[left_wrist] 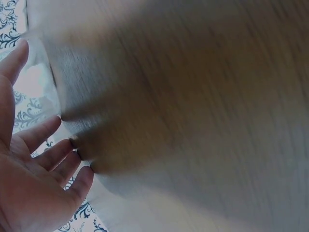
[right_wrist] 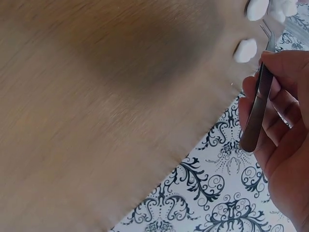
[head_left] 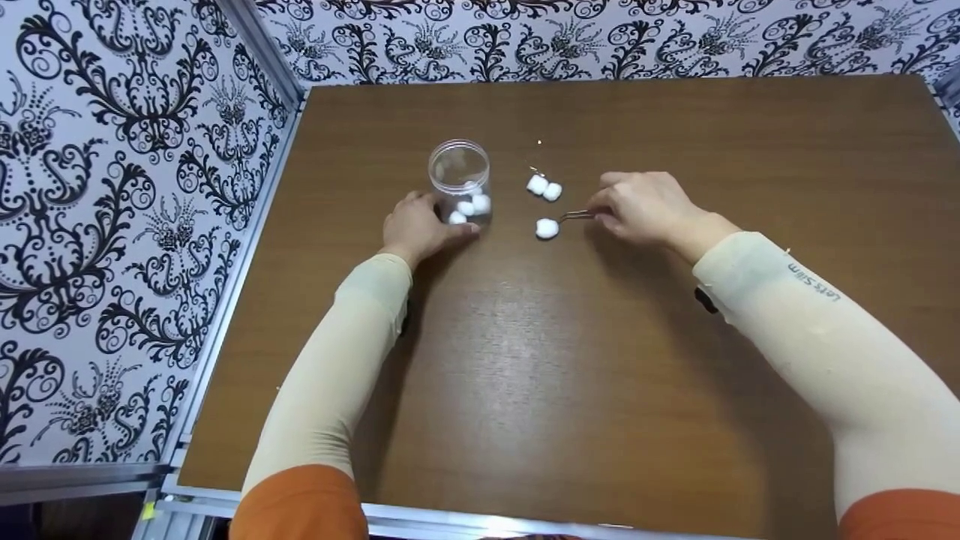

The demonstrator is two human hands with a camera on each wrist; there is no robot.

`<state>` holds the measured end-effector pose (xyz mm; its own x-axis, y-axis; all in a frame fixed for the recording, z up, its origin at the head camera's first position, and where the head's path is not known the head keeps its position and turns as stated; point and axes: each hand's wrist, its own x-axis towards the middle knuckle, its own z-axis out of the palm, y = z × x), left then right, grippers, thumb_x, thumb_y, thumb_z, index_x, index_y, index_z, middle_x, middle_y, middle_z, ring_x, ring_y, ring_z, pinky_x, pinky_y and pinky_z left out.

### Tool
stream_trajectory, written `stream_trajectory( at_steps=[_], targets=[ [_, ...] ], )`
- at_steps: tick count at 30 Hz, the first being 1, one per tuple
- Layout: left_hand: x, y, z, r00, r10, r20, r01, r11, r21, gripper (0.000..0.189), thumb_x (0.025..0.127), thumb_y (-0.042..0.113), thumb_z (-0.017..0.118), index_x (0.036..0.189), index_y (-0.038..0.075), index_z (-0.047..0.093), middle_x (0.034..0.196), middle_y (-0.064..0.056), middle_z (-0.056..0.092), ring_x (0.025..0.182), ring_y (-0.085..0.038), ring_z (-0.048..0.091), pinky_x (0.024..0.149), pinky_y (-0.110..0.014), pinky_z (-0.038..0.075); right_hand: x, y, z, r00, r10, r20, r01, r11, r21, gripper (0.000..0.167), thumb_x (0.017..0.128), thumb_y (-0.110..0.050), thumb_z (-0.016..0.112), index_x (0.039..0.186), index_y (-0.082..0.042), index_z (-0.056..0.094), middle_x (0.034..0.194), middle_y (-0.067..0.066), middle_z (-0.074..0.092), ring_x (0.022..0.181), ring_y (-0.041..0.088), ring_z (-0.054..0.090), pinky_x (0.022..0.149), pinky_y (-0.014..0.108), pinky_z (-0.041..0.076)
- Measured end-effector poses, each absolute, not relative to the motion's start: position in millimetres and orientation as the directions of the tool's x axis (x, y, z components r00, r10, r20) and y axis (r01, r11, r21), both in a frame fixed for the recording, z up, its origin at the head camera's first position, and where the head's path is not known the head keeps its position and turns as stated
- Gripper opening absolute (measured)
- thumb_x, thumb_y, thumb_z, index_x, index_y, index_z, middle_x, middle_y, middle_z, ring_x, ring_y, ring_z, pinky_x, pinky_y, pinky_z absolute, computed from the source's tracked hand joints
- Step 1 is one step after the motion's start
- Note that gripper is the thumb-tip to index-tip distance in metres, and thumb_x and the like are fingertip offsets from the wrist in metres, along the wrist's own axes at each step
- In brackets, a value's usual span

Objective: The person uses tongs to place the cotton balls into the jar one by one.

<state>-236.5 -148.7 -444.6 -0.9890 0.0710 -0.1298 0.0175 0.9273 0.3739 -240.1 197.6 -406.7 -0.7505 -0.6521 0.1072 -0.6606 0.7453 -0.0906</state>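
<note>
My left hand (head_left: 420, 229) holds a clear plastic jar (head_left: 459, 169) low down, thumb in front and fingers at its left side. White cotton balls (head_left: 466, 208) lie in the bottom of the jar, whose top is uncovered. Metal tweezers (right_wrist: 260, 96) with bent tips are pinched between the thumb and fingers of my right hand (head_left: 641, 206). Their slightly parted tips sit at the right edge of a single cotton ball (head_left: 547, 229) on the table; whether they touch it, I cannot tell. Two more cotton balls (head_left: 545, 187) lie side by side behind it.
The brown wooden table (head_left: 510, 390) has a metal frame along its edges. Patterned black-and-white panels (head_left: 562, 41) stand at the back and left. A tiny white speck (head_left: 539, 142) and a small thin bit (head_left: 535, 171) lie behind the loose cotton balls.
</note>
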Motion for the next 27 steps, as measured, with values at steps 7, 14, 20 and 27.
stream_trajectory(
  at_steps=[7,14,20,27],
  targets=[
    [-236,-149,-445,-0.99,0.071,-0.12,0.02,0.925,0.379,0.081,0.076,0.07,0.072,0.134,0.015,0.06,0.127,-0.01,0.057,0.118,-0.031,0.052,0.097,-0.051,0.04,-240,190,-408,-0.751,-0.654,0.092,-0.66,0.745,-0.096,0.015,0.089,-0.018,0.07,0.101,-0.015,0.078,0.083,0.0,0.055,0.065,0.024,0.057,0.054,0.046,0.045],
    [-235,-148,-443,-0.989,0.071,-0.131,0.015,0.923,0.383,0.081,0.076,0.069,0.072,0.132,0.012,0.061,0.129,-0.01,0.057,0.12,-0.032,0.051,0.099,-0.052,0.039,-242,186,-412,-0.736,-0.673,0.073,-0.677,0.734,-0.056,0.013,0.086,-0.017,0.07,0.097,-0.015,0.077,0.08,0.001,0.052,0.063,0.026,0.056,0.053,0.049,0.046],
    [-235,-148,-443,-0.989,0.069,-0.129,0.013,0.92,0.392,0.081,0.076,0.069,0.072,0.132,0.011,0.061,0.13,-0.011,0.057,0.121,-0.032,0.05,0.099,-0.052,0.039,-242,185,-415,-0.728,-0.681,0.078,-0.685,0.726,-0.054,0.013,0.086,-0.016,0.07,0.097,-0.013,0.077,0.081,0.002,0.053,0.062,0.025,0.056,0.052,0.049,0.046],
    [-234,-148,-442,-0.99,0.074,-0.123,0.02,0.921,0.39,0.081,0.076,0.068,0.073,0.135,0.014,0.059,0.131,-0.011,0.057,0.121,-0.033,0.05,0.099,-0.053,0.039,-242,184,-417,-0.725,-0.682,0.092,-0.688,0.725,-0.045,0.012,0.087,-0.014,0.069,0.096,-0.013,0.078,0.081,0.002,0.054,0.06,0.025,0.054,0.051,0.047,0.045]
  ],
)
